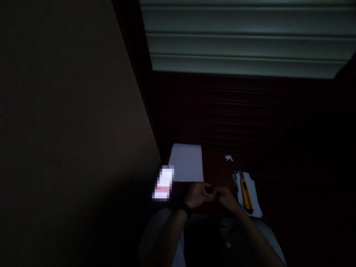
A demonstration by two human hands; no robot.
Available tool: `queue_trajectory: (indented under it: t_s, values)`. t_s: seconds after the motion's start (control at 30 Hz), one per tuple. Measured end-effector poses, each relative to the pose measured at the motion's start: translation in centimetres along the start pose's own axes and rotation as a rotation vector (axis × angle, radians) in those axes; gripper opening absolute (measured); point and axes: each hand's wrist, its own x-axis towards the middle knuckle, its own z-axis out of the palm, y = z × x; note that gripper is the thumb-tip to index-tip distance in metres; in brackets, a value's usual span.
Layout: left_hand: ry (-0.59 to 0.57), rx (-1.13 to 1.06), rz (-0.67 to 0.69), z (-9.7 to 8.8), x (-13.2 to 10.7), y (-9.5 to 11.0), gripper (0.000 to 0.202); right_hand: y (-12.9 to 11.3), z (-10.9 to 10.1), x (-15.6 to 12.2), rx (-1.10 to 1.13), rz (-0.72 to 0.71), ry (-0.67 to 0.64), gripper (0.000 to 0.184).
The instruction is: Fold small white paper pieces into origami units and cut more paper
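Close together over the near part of the dark table, my left hand [197, 195] and my right hand [226, 199] meet at the fingertips. Both have curled, pinching fingers. A tiny pale sliver shows at the left fingertips, too small and dim to name. Just beyond my left hand lies a white sheet of paper [187, 163]. To the right of my right hand, a yellow utility knife [246, 196] rests on white papers [256, 196], with a slim dark metallic tool [236, 180] beside it.
A lit phone [164, 183], its screen blurred, lies left of my hands, overlapping the sheet's corner. Small torn paper scraps [228, 158] lie toward the back of the table [215, 168]. A wall [83, 111] closes off the left, and slatted panels [244, 48] stand ahead. Light is very low.
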Motion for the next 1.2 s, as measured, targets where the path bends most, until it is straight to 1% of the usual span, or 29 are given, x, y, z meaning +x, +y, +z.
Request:
queue_trajectory:
  t_s: [0.07,0.17,0.3,0.47,0.6,0.73,0.8,0.9,1.0,1.07,1.1,1.2]
  values:
    - [-0.009,0.003,0.019,-0.2,-0.1,0.3,0.061,-0.4,0.0,-0.1,-0.024,-0.034,0.007,0.007]
    - [-0.003,0.028,0.065,-0.2,-0.3,0.4,0.067,-0.8,0.2,-0.2,-0.073,-0.083,0.050,0.006]
    - [0.071,0.091,0.098,0.3,-0.4,0.4,0.062,-0.8,0.6,0.0,-0.149,-0.116,0.134,0.013]
    - [0.118,0.131,0.099,0.3,-0.1,0.4,0.056,-1.0,1.0,0.3,-0.217,-0.146,0.190,0.012]
    - [0.095,0.125,0.113,-0.1,0.2,0.6,0.050,-1.5,1.0,0.5,-0.242,-0.174,0.180,0.011]
    - [0.031,0.095,0.083,-1.0,0.6,1.1,0.059,-2.3,0.4,1.4,-0.237,-0.203,0.115,0.013]
    - [0.026,0.100,0.073,-1.4,0.9,1.5,0.061,-2.7,0.0,2.1,-0.228,-0.216,0.087,0.012]
    - [0.052,0.127,0.072,-2.0,1.6,2.3,0.056,-2.9,-0.4,3.4,-0.204,-0.233,0.073,0.014]
    - [0.066,0.156,0.074,-2.4,3.0,2.9,0.036,-2.7,-0.4,5.0,-0.145,-0.229,0.105,0.017]
    - [0.061,0.149,0.096,-2.7,4.2,2.9,0.022,-2.5,-0.5,6.1,-0.116,-0.225,0.129,0.017]
    - [0.059,0.136,0.114,-2.9,4.9,2.7,0.018,-2.5,-0.6,6.6,-0.109,-0.226,0.137,0.016]
    - [0.048,0.037,0.155,-3.1,6.9,1.9,0.020,-2.6,-1.3,8.0,-0.070,-0.226,0.152,0.018]
